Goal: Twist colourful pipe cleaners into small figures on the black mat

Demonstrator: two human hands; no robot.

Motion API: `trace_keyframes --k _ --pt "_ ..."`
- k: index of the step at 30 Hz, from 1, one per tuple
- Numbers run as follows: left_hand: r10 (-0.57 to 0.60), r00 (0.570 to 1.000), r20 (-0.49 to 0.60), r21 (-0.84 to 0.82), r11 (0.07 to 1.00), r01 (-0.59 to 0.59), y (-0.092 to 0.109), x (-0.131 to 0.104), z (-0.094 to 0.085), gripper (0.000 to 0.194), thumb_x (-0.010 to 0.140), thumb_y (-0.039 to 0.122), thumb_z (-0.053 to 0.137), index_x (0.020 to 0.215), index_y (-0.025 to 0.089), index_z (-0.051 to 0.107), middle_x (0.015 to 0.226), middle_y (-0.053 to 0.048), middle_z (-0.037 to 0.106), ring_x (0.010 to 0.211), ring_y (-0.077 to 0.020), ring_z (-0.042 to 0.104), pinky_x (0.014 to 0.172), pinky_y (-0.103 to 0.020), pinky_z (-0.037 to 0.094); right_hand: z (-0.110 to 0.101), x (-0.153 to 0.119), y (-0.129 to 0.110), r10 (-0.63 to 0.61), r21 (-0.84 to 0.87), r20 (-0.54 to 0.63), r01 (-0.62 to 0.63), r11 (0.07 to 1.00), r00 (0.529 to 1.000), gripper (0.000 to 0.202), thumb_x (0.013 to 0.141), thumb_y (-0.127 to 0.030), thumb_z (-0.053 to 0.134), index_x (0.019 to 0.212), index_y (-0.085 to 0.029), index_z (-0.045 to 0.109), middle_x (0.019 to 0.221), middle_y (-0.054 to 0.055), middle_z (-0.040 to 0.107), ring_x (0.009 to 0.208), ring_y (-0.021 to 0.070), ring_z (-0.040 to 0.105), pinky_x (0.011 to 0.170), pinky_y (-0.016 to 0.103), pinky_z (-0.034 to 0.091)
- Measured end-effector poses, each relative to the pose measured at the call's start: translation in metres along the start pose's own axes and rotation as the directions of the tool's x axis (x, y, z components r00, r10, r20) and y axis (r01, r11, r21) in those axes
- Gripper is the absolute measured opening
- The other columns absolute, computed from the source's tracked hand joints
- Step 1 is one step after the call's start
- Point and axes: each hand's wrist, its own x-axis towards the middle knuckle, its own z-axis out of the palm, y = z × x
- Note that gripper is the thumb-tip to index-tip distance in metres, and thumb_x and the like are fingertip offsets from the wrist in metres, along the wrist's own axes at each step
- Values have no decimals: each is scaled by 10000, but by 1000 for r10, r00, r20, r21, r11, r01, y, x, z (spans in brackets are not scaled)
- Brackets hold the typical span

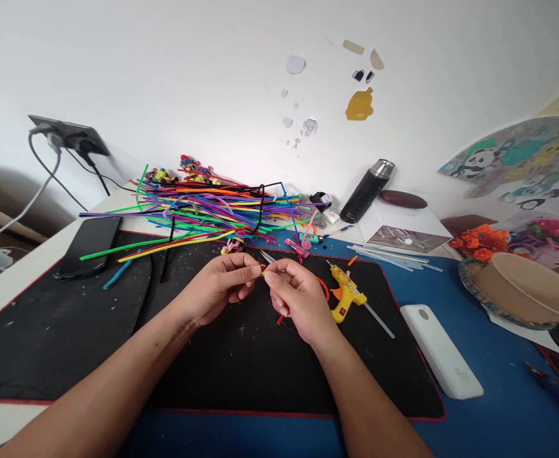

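Note:
My left hand and my right hand meet above the black mat, each with thumb and finger pinched together. Between the fingertips is a short yellow pipe cleaner piece, with a bit of red beside it; most of it is hidden. Scissors blades poke out beyond my right fingers, and a red-orange loop shows past that hand. Whether the scissors lie on the mat or against the palm I cannot tell. Just behind my left hand sits a small pink, black and yellow figure.
A heap of coloured pipe cleaners lies along the back. On the right are a yellow glue gun, glue sticks, a white oblong case and a black flask. A phone rests at the left of the black mat.

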Motion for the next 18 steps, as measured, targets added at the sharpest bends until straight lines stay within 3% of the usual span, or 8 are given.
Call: trace_keyframes --k 18 --pt "-3 1000 13 15 1000 3 -1 1 -2 344 739 421 886 757 152 672 579 32 545 488 -76 425 445 -202 235 1 0 -2 36 24 -9 -36 999 999 339 846 -493 808 905 -205 640 552 -91 488 432 71 364 398 209 252"
